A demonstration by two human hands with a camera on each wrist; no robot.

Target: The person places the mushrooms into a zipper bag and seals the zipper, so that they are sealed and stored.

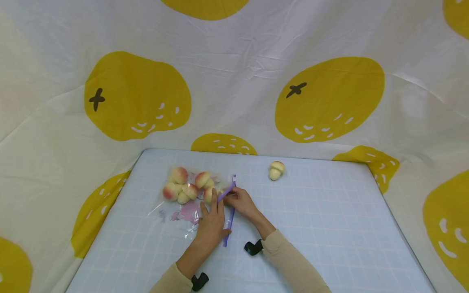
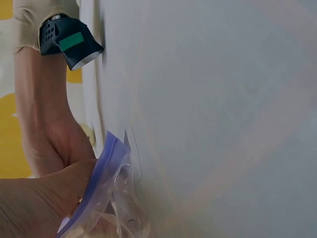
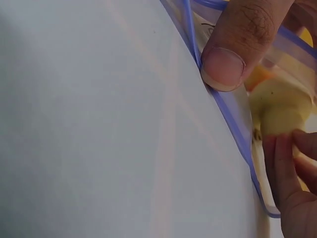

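A clear zip bag (image 1: 188, 228) with a purple zip edge lies on the table, several toy mushrooms (image 1: 179, 175) inside. My left hand (image 1: 210, 230) rests on the bag at its mouth, fingers extended at the upper purple edge. Its thumb (image 3: 225, 64) presses the lower edge, so the mouth stands apart. At that mouth, my right hand (image 1: 239, 201) pinches a pale mushroom (image 3: 282, 116), clearest in the right wrist view. The left wrist view shows part of my left hand (image 2: 44, 203) behind the purple strip (image 2: 101, 173); its fingertips are hidden there.
Another mushroom (image 1: 276, 170) lies apart near the table's back edge, right of the bag. The table (image 1: 322, 219) has a pale checked cover. Fabric with yellow fruit prints (image 1: 234, 110) hangs behind it. A black wrist camera (image 1: 253, 247) sits at my right cuff.
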